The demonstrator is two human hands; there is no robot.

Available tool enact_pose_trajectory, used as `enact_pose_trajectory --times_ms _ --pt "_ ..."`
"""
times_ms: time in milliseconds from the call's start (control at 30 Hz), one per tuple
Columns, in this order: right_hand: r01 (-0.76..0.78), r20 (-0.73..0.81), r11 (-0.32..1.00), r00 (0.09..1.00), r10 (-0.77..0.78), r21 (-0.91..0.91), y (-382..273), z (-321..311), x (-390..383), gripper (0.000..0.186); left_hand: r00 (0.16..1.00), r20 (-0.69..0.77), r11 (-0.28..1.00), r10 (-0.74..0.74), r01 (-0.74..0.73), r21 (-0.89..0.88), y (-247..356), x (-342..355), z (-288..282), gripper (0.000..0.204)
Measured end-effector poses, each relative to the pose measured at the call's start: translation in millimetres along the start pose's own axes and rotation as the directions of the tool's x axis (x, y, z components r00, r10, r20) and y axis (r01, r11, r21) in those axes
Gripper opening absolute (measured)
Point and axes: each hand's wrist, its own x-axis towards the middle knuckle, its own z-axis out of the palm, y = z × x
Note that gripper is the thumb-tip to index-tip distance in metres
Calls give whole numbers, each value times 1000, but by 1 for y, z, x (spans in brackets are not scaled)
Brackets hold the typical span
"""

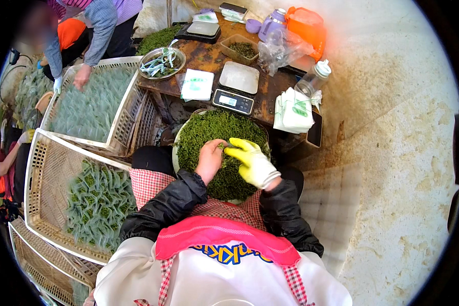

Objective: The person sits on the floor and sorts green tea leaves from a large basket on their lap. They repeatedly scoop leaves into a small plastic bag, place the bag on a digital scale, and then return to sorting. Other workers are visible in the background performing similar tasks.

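Note:
A wide round tub heaped with tiny green pieces (199, 125), perhaps leaves or sprouts, sits before me at my lap. Over its middle, my bare left hand (212, 159) pinches a small green piece (222, 146) at its fingertips. My right hand (250, 162), in a yellow and white glove, meets it there with bent fingers on the same piece, which is partly hidden. Just beyond the tub, a digital scale (232, 102) with a steel plate rests on a rusty table (186, 56), between white bag stacks (196, 84) (293, 110).
Crates of filled clear bags (81, 255) (89, 102) line my left. A co-worker's hands (81, 76) are at the farther crate; another person (7, 168) is at far left. A steel bowl (162, 62), jar (313, 78) and thermos (271, 25) stand on the table. A pale wall (387, 153) bounds my right.

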Motion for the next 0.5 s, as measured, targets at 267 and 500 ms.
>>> enact_pose_trajectory --times_ms 267,500 --pt "-38 -203 980 976 78 196 23 4 13 39 945 -92 937 314 -292 193 -27 24 -12 18" --pt "-452 276 786 762 586 -421 36 97 15 32 987 -48 987 150 -152 -42 -24 16 -13 20"
